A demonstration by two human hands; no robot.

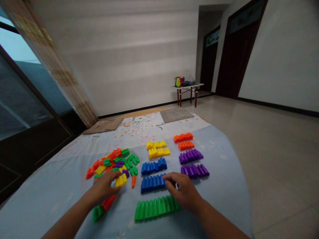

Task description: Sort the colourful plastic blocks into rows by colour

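Left hand [103,187] rested fingers-down on the yellow plastic pegs [121,180] at the near edge of the loose mixed pile [113,162], not clearly closed. Right hand [183,191] lay flat, touching the lower blue peg row's [152,183] right end; row axis ran left-right.

A pale blue sheet [224,186] covers the floor across the lower half of the frame, with a flower-printed cloth [149,127] beyond it. On the sheet, left of centre, lies a loose mixed pile of coloured pegs [114,162]. To its right stand sorted rows: yellow [158,149] and orange [183,141] higher up, blue [153,174] and purple [193,162] in the middle, and a green row [154,207] lowest in the frame.
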